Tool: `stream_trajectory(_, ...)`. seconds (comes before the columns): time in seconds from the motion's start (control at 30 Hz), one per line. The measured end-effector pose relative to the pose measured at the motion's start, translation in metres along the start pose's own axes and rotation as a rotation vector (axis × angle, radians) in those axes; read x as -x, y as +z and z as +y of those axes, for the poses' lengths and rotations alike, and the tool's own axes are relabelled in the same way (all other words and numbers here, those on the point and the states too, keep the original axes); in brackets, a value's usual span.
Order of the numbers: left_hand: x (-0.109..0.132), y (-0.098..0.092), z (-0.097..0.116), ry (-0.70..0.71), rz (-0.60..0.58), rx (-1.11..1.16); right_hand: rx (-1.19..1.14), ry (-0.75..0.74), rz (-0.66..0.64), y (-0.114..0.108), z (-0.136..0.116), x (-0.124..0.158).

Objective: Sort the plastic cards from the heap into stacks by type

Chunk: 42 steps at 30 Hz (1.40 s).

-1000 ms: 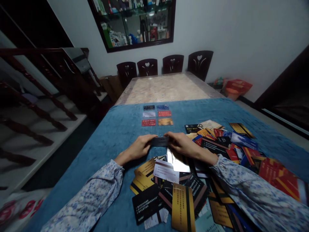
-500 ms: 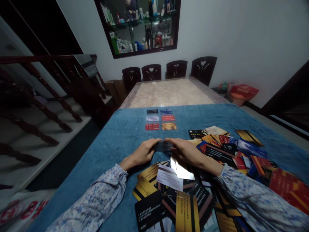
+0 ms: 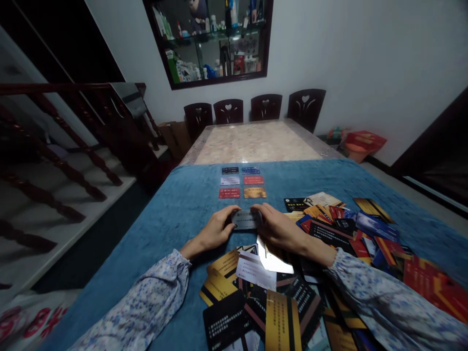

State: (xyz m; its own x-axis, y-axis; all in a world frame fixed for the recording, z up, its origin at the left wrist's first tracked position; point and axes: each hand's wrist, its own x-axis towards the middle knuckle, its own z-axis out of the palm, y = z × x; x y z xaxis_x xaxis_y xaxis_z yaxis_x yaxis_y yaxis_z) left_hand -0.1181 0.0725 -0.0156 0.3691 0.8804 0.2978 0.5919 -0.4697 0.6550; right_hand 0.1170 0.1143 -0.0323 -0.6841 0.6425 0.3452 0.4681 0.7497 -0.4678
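A dark grey card (image 3: 245,220) is held flat between both hands just above the blue cloth (image 3: 175,204). My left hand (image 3: 213,231) pinches its left end and my right hand (image 3: 278,227) pinches its right end. Beyond the hands, several cards lie in a neat grid (image 3: 239,183) of two columns, red, gold, white and dark ones. A loose heap of cards (image 3: 329,253), black, gold, red and blue, spreads to the right and in front of my arms.
The blue cloth covers the near part of a long marble-topped table (image 3: 256,141). Several dark chairs (image 3: 252,108) stand at its far end under a glass cabinet (image 3: 215,39). A wooden stair rail (image 3: 73,126) runs on the left.
The card has tipped from edge-on to face up and moved slightly away from me, toward the grid. Both hands kept hold of it.
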Motion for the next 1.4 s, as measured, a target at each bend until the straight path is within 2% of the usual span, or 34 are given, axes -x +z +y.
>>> stream_trajectory(0.23,-0.004,-0.008,0.0,-0.01,0.075,0.04,0.086,-0.032,0.043,-0.013,-0.002,-0.008)
stream_trajectory(0.5,-0.011,-0.026,-0.008,0.137,0.086,-0.165,0.215,-0.092,0.133,-0.022,-0.006,-0.025)
stream_trajectory(0.7,-0.028,-0.048,-0.022,0.183,0.061,-0.267,0.157,-0.156,0.104,-0.023,0.009,-0.052)
stream_trajectory(0.87,-0.055,-0.067,-0.039,0.146,0.02,-0.342,0.17,-0.182,0.074,-0.027,0.031,-0.091)
stream_trajectory(1.03,-0.087,-0.078,-0.063,0.047,0.001,-0.383,0.241,-0.11,0.011,-0.03,0.043,-0.127)
stream_trajectory(1.2,-0.109,-0.08,-0.085,-0.029,-0.029,-0.397,0.293,-0.033,-0.031,-0.023,0.055,-0.152)
stream_trajectory(1.4,-0.123,-0.076,-0.105,-0.086,-0.079,-0.417,0.337,0.014,-0.103,-0.012,0.072,-0.168)
